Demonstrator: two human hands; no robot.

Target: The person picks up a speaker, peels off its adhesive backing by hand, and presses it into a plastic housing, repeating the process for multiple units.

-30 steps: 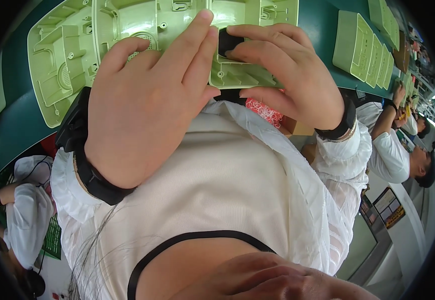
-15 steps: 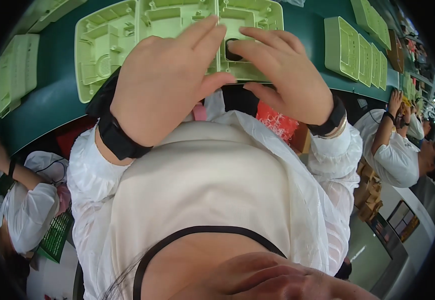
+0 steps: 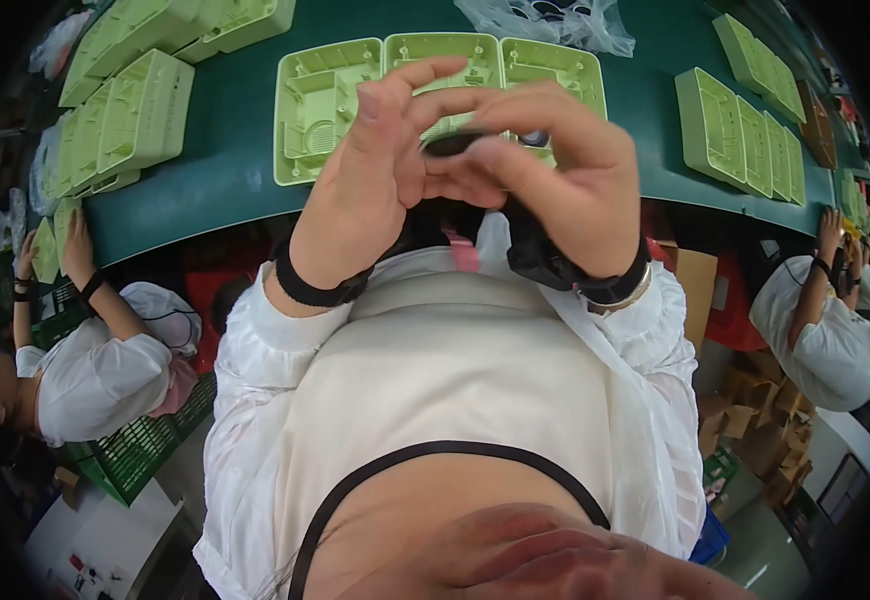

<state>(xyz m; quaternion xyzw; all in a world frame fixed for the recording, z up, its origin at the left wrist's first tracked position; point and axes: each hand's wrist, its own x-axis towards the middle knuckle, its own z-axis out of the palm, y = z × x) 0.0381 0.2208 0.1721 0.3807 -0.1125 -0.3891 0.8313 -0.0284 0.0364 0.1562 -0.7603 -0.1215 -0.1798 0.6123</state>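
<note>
My right hand [image 3: 575, 150] pinches a small dark round disc [image 3: 452, 145] between thumb and fingers, lifted above the bench. My left hand [image 3: 360, 190] is turned partly palm up beside it, thumb and index finger apart; whether its lower fingers touch the disc I cannot tell. Behind both hands, three light-green plastic housings [image 3: 295, 125] lie side by side, hollow side up, with ribs and posts inside. A round dark part [image 3: 533, 138] shows in the right-hand housing, half covered by my fingers.
Stacked green housings [image 3: 145, 115] stand at the left, and more [image 3: 715, 130] in a row at the right. A clear plastic bag [image 3: 595, 25] with round parts lies at the back of the green bench [image 3: 225, 150]. Co-workers sit on both sides.
Both hands have drawn back from the housings and come closer together. The left hand has turned from palm down; the right hand now holds the disc. The view has shifted.
</note>
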